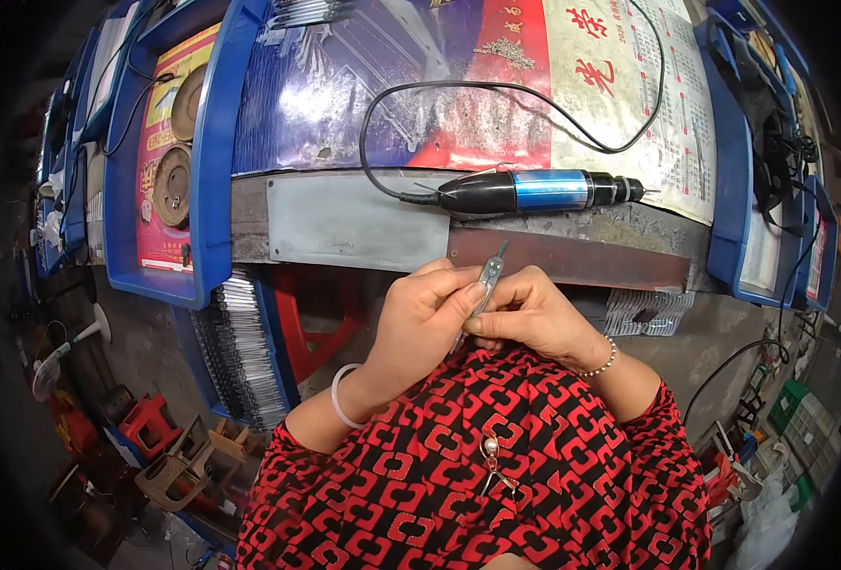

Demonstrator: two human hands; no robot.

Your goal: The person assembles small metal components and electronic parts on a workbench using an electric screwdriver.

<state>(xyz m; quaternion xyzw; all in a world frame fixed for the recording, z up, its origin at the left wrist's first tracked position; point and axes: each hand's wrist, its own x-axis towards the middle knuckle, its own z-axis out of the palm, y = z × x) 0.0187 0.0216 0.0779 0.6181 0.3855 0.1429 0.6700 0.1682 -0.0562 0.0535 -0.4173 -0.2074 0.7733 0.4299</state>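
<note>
Surface: a long workbench [620, 223] is being covered by purple, red and cream printed sheets [344, 114].
Left side: round brown discs [172, 185] are being held in a deep blue plastic tray [216, 123].
Right side: dark, bulky items [772, 161] are being held in a second blue plastic tray [729, 190].
Under the edge: a stack of slim silvery pieces [249, 366] is being kept in a blue bin [278, 351].
Front strip: the bench edge is being partly covered by a flat grey metal plate [359, 223].
Power tool: a black-and-blue cylindrical driver [535, 193] is being left lying on its side, its black cable [496, 85] being looped across the sheets.
Left hand: a narrow pinch is being kept by the left hand [430, 309], thumb pressed on the held piece.
Right hand: the fingers of the right hand [539, 318] are being kept narrow and curled beside its lower part; whether it is being gripped cannot be told.
Held piece: a slim grey metal piece with a dark, narrow tip [490, 273] is being held aslant between the hands, near the bench edge.
Far heap: tiny silvery parts [506, 52] are being gathered on the red sheet.
</note>
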